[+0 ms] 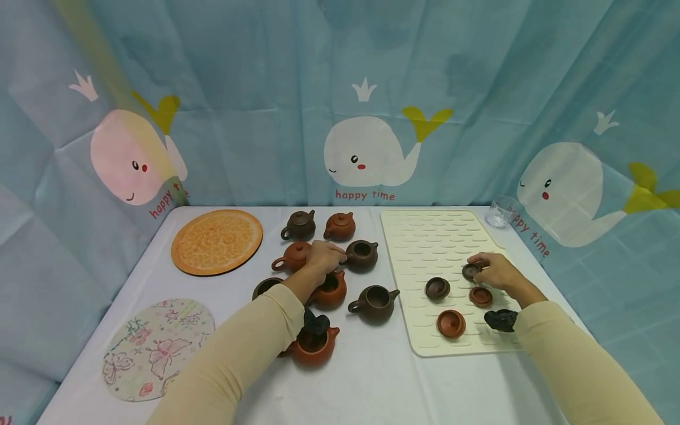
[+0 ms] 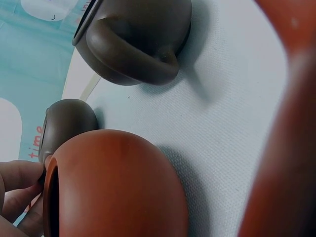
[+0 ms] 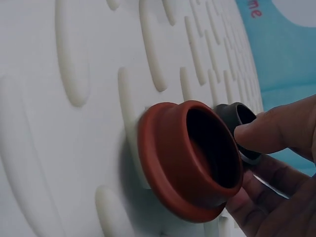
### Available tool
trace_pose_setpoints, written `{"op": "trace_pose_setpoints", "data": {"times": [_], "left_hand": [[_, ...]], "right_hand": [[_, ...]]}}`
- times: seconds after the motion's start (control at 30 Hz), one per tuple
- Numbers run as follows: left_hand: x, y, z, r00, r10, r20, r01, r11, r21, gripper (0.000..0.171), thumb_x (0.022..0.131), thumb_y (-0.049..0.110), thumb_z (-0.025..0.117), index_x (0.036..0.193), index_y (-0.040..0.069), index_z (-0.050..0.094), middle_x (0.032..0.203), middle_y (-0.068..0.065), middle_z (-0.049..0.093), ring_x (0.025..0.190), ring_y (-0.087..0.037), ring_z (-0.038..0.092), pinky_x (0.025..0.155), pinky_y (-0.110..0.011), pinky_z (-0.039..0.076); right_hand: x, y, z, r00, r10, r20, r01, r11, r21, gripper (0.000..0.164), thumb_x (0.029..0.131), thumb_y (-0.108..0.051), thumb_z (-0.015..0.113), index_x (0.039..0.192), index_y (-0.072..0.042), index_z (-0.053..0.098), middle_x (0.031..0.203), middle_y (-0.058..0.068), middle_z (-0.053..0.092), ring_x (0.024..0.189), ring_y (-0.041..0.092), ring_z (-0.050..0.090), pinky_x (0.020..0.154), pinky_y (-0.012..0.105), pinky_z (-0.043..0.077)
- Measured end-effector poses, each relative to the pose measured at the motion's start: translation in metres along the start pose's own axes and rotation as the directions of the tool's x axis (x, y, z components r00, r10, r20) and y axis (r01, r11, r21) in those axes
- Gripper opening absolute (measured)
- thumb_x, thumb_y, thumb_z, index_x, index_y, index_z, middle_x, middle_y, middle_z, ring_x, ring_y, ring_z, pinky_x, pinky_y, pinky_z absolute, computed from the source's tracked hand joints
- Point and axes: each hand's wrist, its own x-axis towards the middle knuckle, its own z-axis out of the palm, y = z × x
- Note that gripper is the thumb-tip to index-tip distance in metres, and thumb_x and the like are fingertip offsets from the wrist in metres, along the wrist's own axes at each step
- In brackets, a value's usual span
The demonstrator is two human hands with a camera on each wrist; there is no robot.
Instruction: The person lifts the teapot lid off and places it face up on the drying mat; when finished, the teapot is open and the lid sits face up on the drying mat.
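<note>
Cream mat [image 1: 425, 236], right side. Dark lidless teapot [image 1: 362, 264], far-centre, left of mat: my left hand [image 1: 322, 260] pinches its handle. Risk: moving it may knock the red teapot [image 1: 332, 298], near-left; cause, tight spacing. Spout points right, slightly far; long axis left–right. Dark lid [image 1: 470, 272], over mat's right: my right hand [image 1: 499, 273] pinches it; a shallow hold could slip. Hollow faces up; round, no long axis.
</note>
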Motion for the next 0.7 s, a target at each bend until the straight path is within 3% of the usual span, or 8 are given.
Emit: {"op": "trace_pose_setpoints", "data": {"times": [0.33, 0.53, 0.7], "left_hand": [[-0.004, 0.002, -0.001, 1.000, 0.009, -0.004, -0.009, 1.000, -0.008, 0.010, 0.084, 0.010, 0.074, 0.094, 0.008, 0.077, 0.102, -0.006, 0.065, 0.095, -0.022, 0.055, 0.074, -0.033, 0.048], [-0.011, 0.008, -0.007, 0.995, 0.096, -0.018, -0.095, 0.995, 0.014, 0.020, 0.085, 0.013, 0.073, 0.103, 0.006, 0.075, 0.109, -0.007, 0.064, 0.098, -0.022, 0.055, 0.077, -0.034, 0.047], [-0.023, 0.019, -0.019, 0.990, 0.141, -0.022, -0.141, 0.990, -0.014, 0.024, 0.086, 0.016, 0.072, 0.108, 0.007, 0.073, 0.102, -0.008, 0.065, 0.083, -0.022, 0.056, 0.065, -0.032, 0.046]], "right_hand": [[-0.007, -0.002, -0.008, 0.999, 0.004, 0.031, -0.004, 1.000, 0.004, 0.055, 0.080, 0.002, 0.061, 0.133, 0.008, 0.047, 0.122, 0.033, 0.051, 0.099, 0.036, 0.056, 0.077, 0.043, 0.045], [-0.009, -0.004, -0.012, 0.999, -0.016, 0.052, 0.015, 1.000, 0.016, 0.057, 0.084, -0.002, 0.063, 0.137, 0.007, 0.044, 0.129, 0.035, 0.046, 0.110, 0.045, 0.051, 0.083, 0.053, 0.043], [-0.014, -0.011, -0.020, 0.997, -0.055, 0.054, 0.054, 0.999, 0.006, 0.059, 0.089, -0.012, 0.066, 0.139, 0.007, 0.041, 0.131, 0.036, 0.042, 0.112, 0.050, 0.048, 0.086, 0.059, 0.041]]}}
